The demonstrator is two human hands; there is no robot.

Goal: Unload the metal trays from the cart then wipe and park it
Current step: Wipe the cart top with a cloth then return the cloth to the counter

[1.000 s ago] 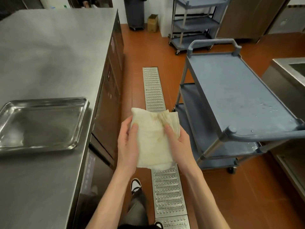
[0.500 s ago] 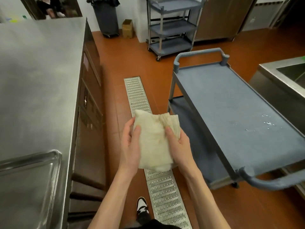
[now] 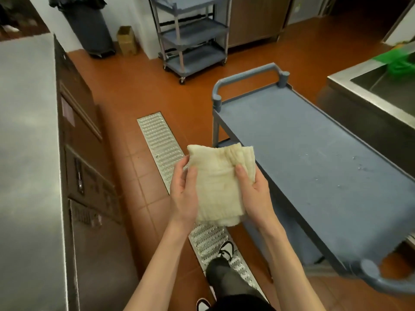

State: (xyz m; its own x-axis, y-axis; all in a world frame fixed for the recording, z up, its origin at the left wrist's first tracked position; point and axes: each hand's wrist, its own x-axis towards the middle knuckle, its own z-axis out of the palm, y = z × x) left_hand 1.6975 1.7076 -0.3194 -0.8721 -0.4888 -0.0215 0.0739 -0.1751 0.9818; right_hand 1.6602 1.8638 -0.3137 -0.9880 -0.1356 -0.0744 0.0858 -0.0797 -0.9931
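I'm standing in a commercial kitchen, no question. Long stainless steel counter point(image 3: 27, 153) on my left with drawer fronts point(image 3: 87, 176) beneath it, red-brown tiled floor point(image 3: 139, 86) under my shoes, and a perforated metal drain grate point(image 3: 160, 144) running down the aisle. A grey utility cart point(image 3: 314, 167) sits at my right, another three-shelf cart point(image 3: 193, 34) parked by the far wall, next to a big dark bin point(image 3: 89, 25) and a cardboard box point(image 3: 126, 40). Steel sink basin point(image 3: 386, 86) at far right.

Cloth point(image 3: 221, 185) in my grip: cream, brown-stained. Cart point(image 3: 314, 167): blue-grey. Floor point(image 3: 139, 90): rust-orange tile. Drain grate point(image 3: 160, 140): perforated silver.
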